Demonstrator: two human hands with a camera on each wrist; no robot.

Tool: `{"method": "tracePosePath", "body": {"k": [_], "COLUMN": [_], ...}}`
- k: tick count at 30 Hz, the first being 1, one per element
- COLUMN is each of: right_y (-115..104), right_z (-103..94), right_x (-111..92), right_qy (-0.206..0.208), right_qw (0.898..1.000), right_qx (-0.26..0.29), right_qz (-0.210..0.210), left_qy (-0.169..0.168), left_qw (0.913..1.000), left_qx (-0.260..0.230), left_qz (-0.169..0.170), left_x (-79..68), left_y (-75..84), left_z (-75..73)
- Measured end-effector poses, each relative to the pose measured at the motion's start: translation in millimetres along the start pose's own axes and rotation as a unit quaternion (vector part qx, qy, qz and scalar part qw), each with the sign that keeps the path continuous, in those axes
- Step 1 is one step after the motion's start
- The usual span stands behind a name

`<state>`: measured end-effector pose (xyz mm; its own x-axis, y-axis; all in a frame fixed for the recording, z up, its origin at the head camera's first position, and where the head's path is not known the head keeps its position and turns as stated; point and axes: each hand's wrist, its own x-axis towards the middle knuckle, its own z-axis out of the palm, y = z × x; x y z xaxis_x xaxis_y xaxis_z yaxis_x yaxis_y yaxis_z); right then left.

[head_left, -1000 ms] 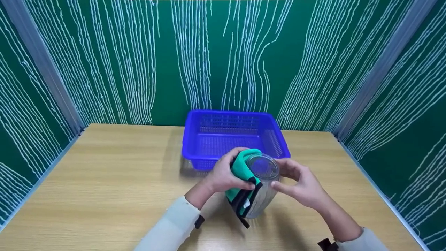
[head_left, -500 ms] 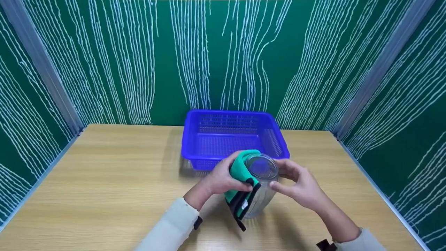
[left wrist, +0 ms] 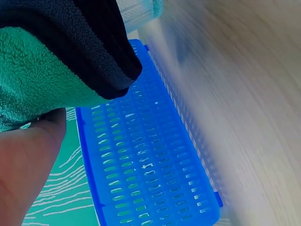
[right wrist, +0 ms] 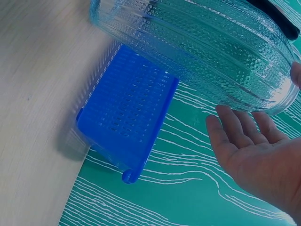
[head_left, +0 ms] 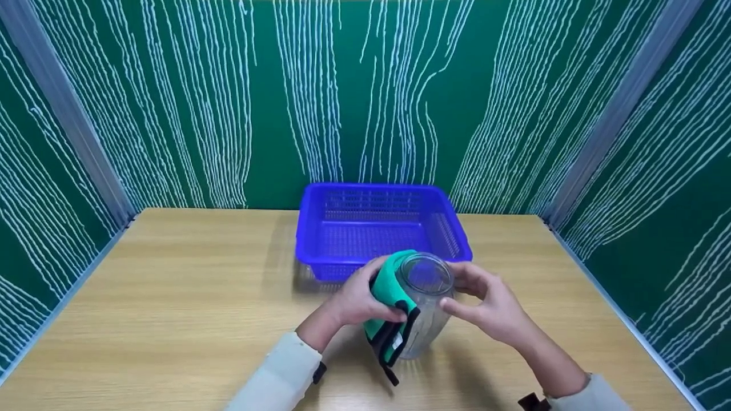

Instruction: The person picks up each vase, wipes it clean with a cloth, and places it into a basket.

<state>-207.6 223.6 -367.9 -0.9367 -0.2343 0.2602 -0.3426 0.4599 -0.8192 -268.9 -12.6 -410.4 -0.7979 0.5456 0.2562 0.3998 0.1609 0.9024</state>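
head view: blue basket [head_left: 371,234] sits behind glass jar [head_left: 425,317] pinched by right hand [head_left: 495,308]; left hand [head_left: 357,299] grips green cloth [head_left: 390,285].

The tall, clear, ribbed glass vessel [right wrist: 193,52] looks glossy and finely pebbled, the green, black-edged cloth [left wrist: 42,70] fuzzy and matt, the blue, rectangular, perforated plastic basket [head_left: 374,187] smooth, and the pale brown, wood-grained tabletop [head_left: 171,314] smooth with faint sheen.

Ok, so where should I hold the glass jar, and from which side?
I'd grip the glass jar round its upper sides, coming from the right. The green cloth covers much of its left side, but not its right. The jar's round body has ridges and bumps, which should help your grip.
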Motion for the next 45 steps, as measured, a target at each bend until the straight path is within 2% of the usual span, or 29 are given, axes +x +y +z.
{"method": "tracePosePath", "body": {"k": [4, 14, 20, 27, 31, 34, 45], "right_y": [0.6, -2.6, -1.8, -8.9, -6.1, -0.3, -1.2], "right_z": [0.0, 0.1, -0.3, -0.5, -0.4, -0.3, -0.2], "right_x": [0.0, -1.8, -2.9, -3.4, -3.2, -1.6, -2.1], "right_qy": [-0.006, -0.004, -0.003, -0.003, 0.000, 0.002, 0.002], "right_qw": [1.000, 1.000, 1.000, 1.000, 1.000, 1.000, 1.000], "right_qx": [0.005, -0.006, -0.001, 0.001, 0.006, 0.006, 0.009], "right_qz": [-0.003, 0.006, 0.006, 0.010, -0.003, -0.013, -0.007], "left_qy": [-0.010, -0.015, -0.020, -0.017, -0.013, -0.014, -0.025], "left_qw": [0.9999, 0.9986, 0.9961, 0.9967, 0.9962, 0.9944, 0.9867], "left_qx": [-0.001, 0.047, 0.081, 0.074, 0.081, 0.099, 0.151], "left_qz": [-0.010, -0.019, -0.029, -0.028, -0.029, -0.035, -0.055], "left_x": [-1.9, -7.6, -7.8, -10.2, -10.3, -11.1, -12.5], "left_y": [-2.2, -15.8, -16.8, -21.8, -26.7, -28.3, -29.4], "left_z": [-0.1, 4.3, 4.3, 7.1, 10.8, 12.1, 10.8]}}
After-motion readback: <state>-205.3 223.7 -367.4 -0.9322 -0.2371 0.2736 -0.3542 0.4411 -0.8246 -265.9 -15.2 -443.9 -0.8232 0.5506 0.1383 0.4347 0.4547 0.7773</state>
